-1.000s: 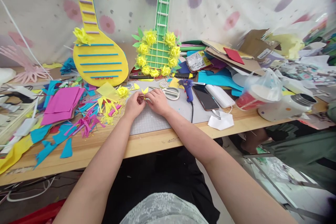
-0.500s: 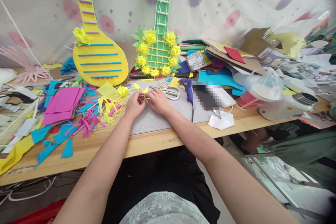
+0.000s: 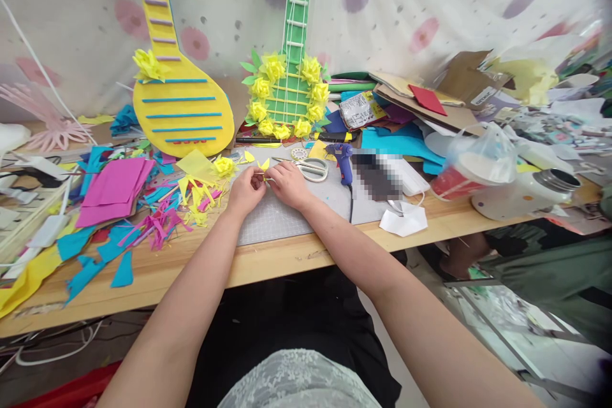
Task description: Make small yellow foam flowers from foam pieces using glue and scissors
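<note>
Over the grey cutting mat (image 3: 275, 223), my left hand (image 3: 247, 192) and my right hand (image 3: 289, 185) meet with fingers pinched together. Between their fingertips sits a small yellow paper petal piece (image 3: 264, 166), its lower part hidden by the fingers. Just behind my right hand lies a pair of scissors (image 3: 315, 170) with pale handles. A finished yellow paper flower (image 3: 224, 166) rests to the left of my left hand, beside yellow paper scraps (image 3: 194, 194). One loose yellow petal (image 3: 249, 157) lies on the mat behind the hands.
A blue glue gun (image 3: 343, 162) stands right of the scissors. At the back lean a yellow paper instrument (image 3: 184, 99) and a green one (image 3: 289, 102) ringed with yellow flowers. Magenta sheets (image 3: 112, 188) lie left; a lidded cup (image 3: 461, 172) and a white jar (image 3: 516, 194) stand right.
</note>
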Demonstrator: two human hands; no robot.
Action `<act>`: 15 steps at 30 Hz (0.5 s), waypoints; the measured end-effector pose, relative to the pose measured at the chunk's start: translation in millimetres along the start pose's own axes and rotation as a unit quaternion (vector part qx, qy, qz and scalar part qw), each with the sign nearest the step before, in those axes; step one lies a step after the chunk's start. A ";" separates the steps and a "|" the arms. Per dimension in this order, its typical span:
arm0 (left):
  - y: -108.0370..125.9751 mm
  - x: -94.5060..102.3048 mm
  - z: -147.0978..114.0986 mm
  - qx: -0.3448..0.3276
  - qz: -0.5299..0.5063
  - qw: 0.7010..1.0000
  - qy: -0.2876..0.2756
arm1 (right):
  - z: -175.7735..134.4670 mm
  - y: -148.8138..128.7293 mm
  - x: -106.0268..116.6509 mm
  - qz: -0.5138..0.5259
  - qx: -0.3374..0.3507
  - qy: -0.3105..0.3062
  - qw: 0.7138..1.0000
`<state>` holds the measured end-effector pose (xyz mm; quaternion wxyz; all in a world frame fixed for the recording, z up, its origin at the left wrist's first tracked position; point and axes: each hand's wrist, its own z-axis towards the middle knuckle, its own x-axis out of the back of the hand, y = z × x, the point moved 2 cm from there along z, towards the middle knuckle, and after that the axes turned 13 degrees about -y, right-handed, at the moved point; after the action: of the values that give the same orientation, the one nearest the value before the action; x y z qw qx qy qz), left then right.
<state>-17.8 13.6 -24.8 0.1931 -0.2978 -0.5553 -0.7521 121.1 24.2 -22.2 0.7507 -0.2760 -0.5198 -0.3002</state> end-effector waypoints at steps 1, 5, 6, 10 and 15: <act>0.0 -0.4 0.2 -0.001 0.005 1.000 -0.002 | 0.3 -0.1 -0.1 0.002 -0.001 0.001 1.000; 0.9 -1.9 1.4 -0.011 0.049 0.999 0.007 | 0.9 0.2 -0.7 0.012 -0.003 0.005 1.000; 1.1 -2.2 1.7 -0.015 0.063 0.998 0.011 | 0.8 0.3 -0.8 0.015 -0.004 0.006 1.000; 0.3 -3.2 2.6 -0.014 0.100 0.995 0.014 | -0.6 1.3 -0.4 0.029 -0.010 0.008 0.999; -1.3 -2.9 2.7 -0.034 0.091 0.995 -0.005 | -2.2 2.9 1.3 0.043 -0.018 0.015 0.999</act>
<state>-15.8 16.5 -27.1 0.2475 -0.3574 -0.5006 -0.7486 124.9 24.4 -22.0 0.7654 -0.3077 -0.4905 -0.2809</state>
